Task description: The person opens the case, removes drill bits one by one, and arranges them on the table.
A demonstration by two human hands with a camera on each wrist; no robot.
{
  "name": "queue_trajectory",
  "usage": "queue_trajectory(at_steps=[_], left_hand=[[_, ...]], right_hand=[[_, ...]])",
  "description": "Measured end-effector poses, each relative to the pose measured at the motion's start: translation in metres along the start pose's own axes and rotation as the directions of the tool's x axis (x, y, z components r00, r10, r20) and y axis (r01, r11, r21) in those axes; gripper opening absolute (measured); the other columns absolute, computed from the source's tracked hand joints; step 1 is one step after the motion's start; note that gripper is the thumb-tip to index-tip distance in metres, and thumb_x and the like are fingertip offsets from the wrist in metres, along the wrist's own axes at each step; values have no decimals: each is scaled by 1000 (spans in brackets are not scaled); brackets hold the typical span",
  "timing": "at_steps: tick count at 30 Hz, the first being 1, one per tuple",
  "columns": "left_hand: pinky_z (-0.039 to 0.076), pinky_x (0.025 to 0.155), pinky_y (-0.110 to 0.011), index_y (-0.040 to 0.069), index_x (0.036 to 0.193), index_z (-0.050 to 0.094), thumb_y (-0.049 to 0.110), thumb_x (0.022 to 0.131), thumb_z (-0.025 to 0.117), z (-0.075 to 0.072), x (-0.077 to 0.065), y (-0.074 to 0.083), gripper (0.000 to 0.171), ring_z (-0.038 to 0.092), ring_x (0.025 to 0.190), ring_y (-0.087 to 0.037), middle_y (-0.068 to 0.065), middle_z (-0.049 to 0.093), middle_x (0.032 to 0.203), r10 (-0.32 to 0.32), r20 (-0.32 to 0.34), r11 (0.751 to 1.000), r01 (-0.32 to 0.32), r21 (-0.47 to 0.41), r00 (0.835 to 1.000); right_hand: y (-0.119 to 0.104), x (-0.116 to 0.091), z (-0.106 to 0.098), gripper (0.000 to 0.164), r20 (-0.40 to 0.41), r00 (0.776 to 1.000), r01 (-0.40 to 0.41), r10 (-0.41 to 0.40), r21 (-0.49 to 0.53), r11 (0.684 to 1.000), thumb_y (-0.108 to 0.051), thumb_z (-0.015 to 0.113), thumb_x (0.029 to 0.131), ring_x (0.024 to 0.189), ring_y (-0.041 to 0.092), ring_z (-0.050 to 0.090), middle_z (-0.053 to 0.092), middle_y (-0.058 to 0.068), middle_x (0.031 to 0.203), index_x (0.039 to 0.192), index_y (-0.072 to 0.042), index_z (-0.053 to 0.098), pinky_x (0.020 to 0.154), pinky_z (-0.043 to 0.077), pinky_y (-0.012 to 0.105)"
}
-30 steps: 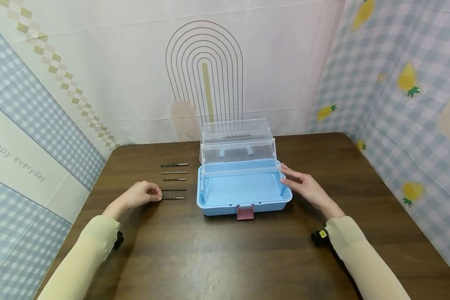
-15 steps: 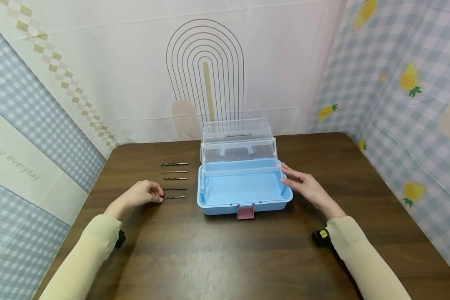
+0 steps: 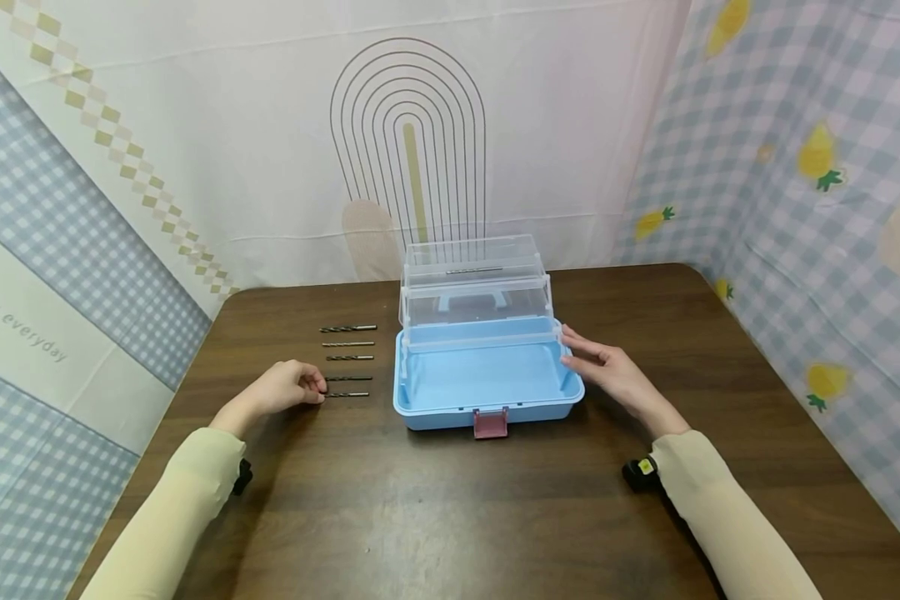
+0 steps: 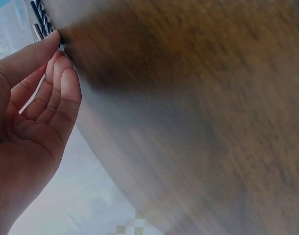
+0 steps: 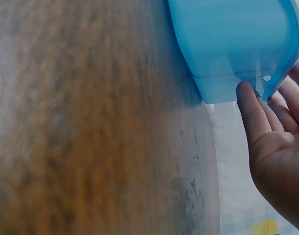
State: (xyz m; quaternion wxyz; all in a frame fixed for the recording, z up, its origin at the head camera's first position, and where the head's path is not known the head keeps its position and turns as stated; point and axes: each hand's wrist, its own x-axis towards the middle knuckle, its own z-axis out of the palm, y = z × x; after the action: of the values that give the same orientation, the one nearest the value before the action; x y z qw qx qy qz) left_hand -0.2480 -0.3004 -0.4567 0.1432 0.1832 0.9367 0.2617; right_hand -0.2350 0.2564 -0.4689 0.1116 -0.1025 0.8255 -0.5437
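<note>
In the head view my left hand (image 3: pixel 288 387) has thumb and fingertips around the left end of the nearest drill bit (image 3: pixel 351 394), which lies on the table. In the left wrist view, the fluted end of a dark drill bit (image 4: pixel 42 18) shows at my thumb tip. Several more bits lie roughly parallel beyond it, among them a thick one (image 3: pixel 348 328) farthest away. A light-blue toolbox (image 3: pixel 487 379) stands open to their right. My right hand (image 3: pixel 607 371) rests with fairly straight fingers and thumb against the box's right side.
Clear plastic trays (image 3: pixel 476 302) rise at the back of the box, with one drill bit (image 3: pixel 474 271) on the upper one. A pink latch (image 3: pixel 491 423) hangs at the front. Patterned cloth (image 3: pixel 555 150) hangs behind the brown wooden table (image 3: pixel 450 517).
Almost nothing differs: my left hand stays at the nearest drill bit and my right hand stays against the box. The head view shifts very slightly.
</note>
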Motion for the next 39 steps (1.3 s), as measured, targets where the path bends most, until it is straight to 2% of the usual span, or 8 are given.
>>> queue_trajectory(at_steps=[11,22,26,32,39], left_hand=[[48,69,-33,11,86,69,8,87,75,0,0,0,6,57,71,-14,4,64,76,-24,5,1000,24,6,1000],[47,68,-31,7,88,69,7,87,75,-2,-2,4,6,57,71,-13,3,66,76,-15,18,1000,15,11,1000],[48,69,-32,9,89,70,9,88,75,-4,-1,4,6,58,72,-13,4,66,77,-16,30,1000,16,12,999],[48,70,-35,9,92,70,13,89,76,-15,-1,6,8,58,74,-15,2,66,80,-19,65,1000,18,8,998],[49,72,-35,6,97,69,15,89,76,-36,2,15,13,59,79,-16,0,65,84,-3,26,1000,2,26,1000]], right_hand=[[2,1,0,61,2,1000,9,-9,26,1000,-41,66,98,152,21,18,28,-9,163,151,-16,48,116,28,54],[0,0,-1,64,8,1000,5,-5,24,1000,-44,67,97,152,22,17,27,-8,163,151,-16,48,117,25,56],[0,0,-1,62,5,1000,6,-6,24,1000,-42,66,98,152,22,17,27,-8,163,151,-16,48,117,26,56],[1,0,-1,61,3,1000,12,-12,34,999,-41,67,98,152,21,18,28,-8,163,151,-16,49,116,27,54],[1,0,0,64,2,1000,14,-14,38,999,-44,67,96,152,22,19,28,-8,163,151,-16,49,115,29,54]])
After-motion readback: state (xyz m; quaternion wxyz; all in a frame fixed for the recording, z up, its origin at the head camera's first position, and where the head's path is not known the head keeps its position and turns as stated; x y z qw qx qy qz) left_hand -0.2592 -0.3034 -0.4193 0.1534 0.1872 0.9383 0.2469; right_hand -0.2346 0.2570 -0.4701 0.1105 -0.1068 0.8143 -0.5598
